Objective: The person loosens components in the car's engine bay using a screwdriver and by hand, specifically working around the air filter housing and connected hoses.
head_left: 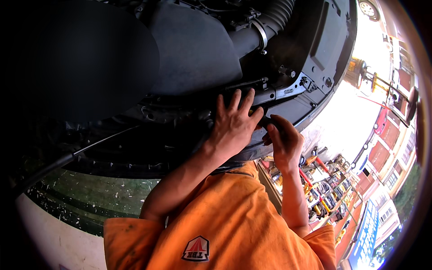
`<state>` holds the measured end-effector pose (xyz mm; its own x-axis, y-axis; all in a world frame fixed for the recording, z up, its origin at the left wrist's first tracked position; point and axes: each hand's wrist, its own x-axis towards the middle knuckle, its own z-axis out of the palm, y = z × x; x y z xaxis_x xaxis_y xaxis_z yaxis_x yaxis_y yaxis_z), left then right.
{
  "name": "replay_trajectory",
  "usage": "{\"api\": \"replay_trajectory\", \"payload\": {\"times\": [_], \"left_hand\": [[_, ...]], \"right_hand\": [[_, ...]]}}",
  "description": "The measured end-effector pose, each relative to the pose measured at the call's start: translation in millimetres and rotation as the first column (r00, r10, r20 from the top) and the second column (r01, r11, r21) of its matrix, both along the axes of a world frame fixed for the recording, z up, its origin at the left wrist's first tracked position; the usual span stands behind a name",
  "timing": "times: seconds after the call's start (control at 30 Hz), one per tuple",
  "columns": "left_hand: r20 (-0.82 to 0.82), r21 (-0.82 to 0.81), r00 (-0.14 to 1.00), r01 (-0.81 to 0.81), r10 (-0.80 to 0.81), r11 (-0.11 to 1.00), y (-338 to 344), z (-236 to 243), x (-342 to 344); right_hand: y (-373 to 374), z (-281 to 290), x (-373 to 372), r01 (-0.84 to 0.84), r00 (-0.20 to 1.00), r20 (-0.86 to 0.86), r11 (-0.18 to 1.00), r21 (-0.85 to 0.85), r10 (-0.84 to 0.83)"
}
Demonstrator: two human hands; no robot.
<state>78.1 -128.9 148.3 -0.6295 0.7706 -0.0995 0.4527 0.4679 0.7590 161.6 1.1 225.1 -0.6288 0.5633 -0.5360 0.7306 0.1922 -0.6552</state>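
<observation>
My left hand (234, 121) rests on the dark front edge of a car's engine bay (175, 114), its fingers spread and pointing inward. Its thumb reaches toward my right hand, beside a small yellowish spot. Just to the right, my right hand (286, 143) has its fingers bent around a dark, handle-like thing (269, 122). Most of that thing is hidden by the fingers and shadow, so its kind does not show. A bare metal bracket (288, 90) with bolts lies beyond both hands.
A smooth black cover (193, 49) and a ribbed intake hose (278, 15) with a metal clamp (260, 33) fill the bay. At left a thin rod (105, 138) with a black sleeve slants across. A tool rack (326, 189) stands at lower right, a street beyond.
</observation>
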Motion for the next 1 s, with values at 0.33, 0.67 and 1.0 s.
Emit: {"api": "replay_trajectory", "payload": {"times": [0.33, 0.67, 1.0], "left_hand": [[0.001, -0.009, 1.000, 0.006, -0.006, 1.000, -0.5, 0.0, -0.2], [-0.006, 0.021, 1.000, -0.004, 0.004, 1.000, -0.6, 0.0, -0.9], [-0.051, 0.023, 0.998, -0.033, 0.034, 0.999, 1.7, -1.8, 1.6]], "right_hand": [[1.3, -0.7, -0.3, -0.059, 0.998, 0.001, 0.998, 0.026, 0.059], [-2.9, -3.6, -4.4, -0.434, 0.868, -0.083, 0.829, 0.353, 0.490], [-7.4, -2.2, -3.9, -0.365, 0.917, -0.069, 0.895, 0.255, 0.394]]}}
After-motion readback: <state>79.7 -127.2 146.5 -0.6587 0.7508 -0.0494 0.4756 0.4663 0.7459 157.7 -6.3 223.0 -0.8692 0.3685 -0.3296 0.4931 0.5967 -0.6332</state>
